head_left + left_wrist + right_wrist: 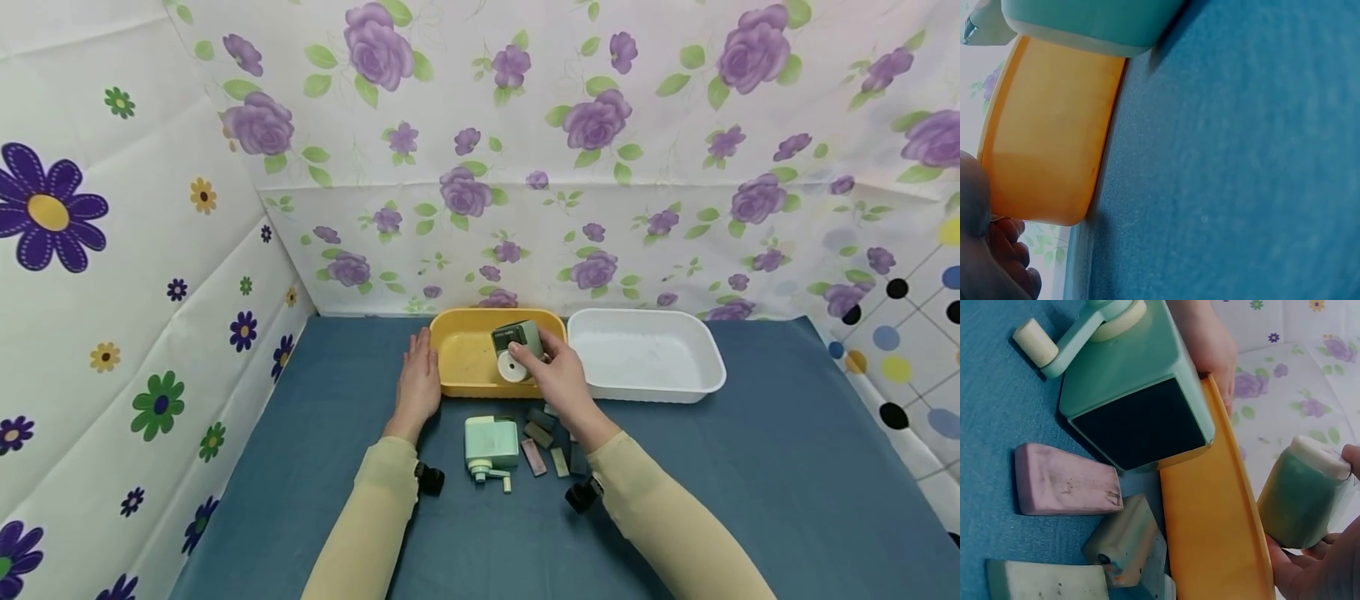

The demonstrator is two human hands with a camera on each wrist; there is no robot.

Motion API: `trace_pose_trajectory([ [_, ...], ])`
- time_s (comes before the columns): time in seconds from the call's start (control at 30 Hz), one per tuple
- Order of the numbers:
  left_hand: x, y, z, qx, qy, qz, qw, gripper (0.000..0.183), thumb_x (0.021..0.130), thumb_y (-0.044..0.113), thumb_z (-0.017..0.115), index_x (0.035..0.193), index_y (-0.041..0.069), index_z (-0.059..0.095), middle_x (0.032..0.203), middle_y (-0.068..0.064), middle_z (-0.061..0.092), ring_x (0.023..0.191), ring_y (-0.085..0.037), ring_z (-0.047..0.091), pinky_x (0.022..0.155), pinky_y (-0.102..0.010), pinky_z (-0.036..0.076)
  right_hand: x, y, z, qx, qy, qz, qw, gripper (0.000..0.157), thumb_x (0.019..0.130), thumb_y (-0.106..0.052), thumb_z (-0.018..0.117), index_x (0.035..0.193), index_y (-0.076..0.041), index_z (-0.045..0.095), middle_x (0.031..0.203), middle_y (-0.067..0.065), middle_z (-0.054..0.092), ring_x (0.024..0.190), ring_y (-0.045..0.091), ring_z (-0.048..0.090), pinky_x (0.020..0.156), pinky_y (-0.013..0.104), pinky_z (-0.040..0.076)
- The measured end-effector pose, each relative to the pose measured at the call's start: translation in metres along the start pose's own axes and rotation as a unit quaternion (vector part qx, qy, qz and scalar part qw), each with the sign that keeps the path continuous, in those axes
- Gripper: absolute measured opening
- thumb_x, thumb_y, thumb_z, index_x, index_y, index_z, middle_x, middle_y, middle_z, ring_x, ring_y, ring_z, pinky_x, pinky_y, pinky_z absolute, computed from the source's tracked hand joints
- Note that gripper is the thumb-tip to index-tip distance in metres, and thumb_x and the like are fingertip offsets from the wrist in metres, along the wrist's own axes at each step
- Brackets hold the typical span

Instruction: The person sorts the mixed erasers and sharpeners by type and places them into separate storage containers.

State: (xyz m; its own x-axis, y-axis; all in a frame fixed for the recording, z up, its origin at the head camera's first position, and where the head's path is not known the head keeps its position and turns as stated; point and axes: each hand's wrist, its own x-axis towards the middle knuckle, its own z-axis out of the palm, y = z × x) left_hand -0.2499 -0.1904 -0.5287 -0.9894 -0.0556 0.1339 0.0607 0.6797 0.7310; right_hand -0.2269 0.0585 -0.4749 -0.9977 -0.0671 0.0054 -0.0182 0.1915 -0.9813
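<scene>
My right hand (564,377) grips a small grey-green pencil sharpener (528,335) with a dark panel and a white round end, held over the yellow tray (459,354). In the right wrist view the sharpener (1304,500) shows a tapered green body between thumb and fingers. My left hand (418,385) rests against the tray's left end, fingers extended along its outer wall. Nearer me on the table stands a mint-green crank pencil sharpener (491,442), its handle pointing my way. Beside it lie a pink eraser (533,457), a pale green eraser (559,462) and several darker blocks (538,434).
A white tray (645,354) stands directly right of the yellow one. Both sit on a blue cloth (495,550) at the foot of a flowered backdrop (525,217). Another patterned sheet (150,333) hangs along the left side.
</scene>
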Motion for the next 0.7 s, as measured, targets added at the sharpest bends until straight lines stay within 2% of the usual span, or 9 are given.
trace_pose_trajectory([
  [0.1,-0.0004,-0.0003,-0.0004,-0.001,0.001,0.0,1.0,0.055,0.12,0.02,0.032,0.169,-0.002,0.023,0.175,-0.018,0.023,0.164,-0.036,0.012,0.132,-0.055,0.01,0.0016,0.0025,0.0021,-0.004,0.0,0.001,1.0,0.081,0.099,-0.057,0.074,0.162,-0.013,0.048,0.152,0.009,0.057,0.132,0.026,0.056,0.103,0.045,0.051],
  [0.33,-0.0008,-0.0003,-0.0009,0.002,0.007,0.003,1.0,0.055,0.12,0.021,0.031,0.169,-0.002,0.023,0.175,-0.019,0.024,0.164,-0.036,0.013,0.132,-0.054,0.011,0.0025,0.0059,0.0048,-0.013,0.006,-0.006,1.0,0.08,0.1,-0.057,0.072,0.163,-0.014,0.047,0.152,0.009,0.057,0.124,0.027,0.057,0.096,0.043,0.051],
  [0.57,-0.0004,-0.0018,0.001,-0.005,0.003,0.002,1.0,0.055,0.12,0.021,0.032,0.169,-0.002,0.023,0.175,-0.019,0.024,0.164,-0.034,0.012,0.132,-0.054,0.01,0.0011,0.0091,0.007,-0.022,0.003,-0.026,0.999,0.074,0.1,-0.054,0.073,0.16,-0.016,0.051,0.149,0.007,0.06,0.126,0.026,0.059,0.101,0.046,0.052],
  [0.7,-0.0014,-0.0015,0.0006,-0.017,0.008,0.001,0.9998,0.054,0.12,0.021,0.032,0.169,-0.002,0.024,0.174,-0.019,0.025,0.164,-0.035,0.013,0.132,-0.054,0.009,0.0012,0.0087,0.0084,-0.046,0.002,-0.03,0.998,0.074,0.1,-0.057,0.073,0.158,-0.016,0.053,0.145,0.008,0.063,0.125,0.028,0.06,0.102,0.048,0.053],
])
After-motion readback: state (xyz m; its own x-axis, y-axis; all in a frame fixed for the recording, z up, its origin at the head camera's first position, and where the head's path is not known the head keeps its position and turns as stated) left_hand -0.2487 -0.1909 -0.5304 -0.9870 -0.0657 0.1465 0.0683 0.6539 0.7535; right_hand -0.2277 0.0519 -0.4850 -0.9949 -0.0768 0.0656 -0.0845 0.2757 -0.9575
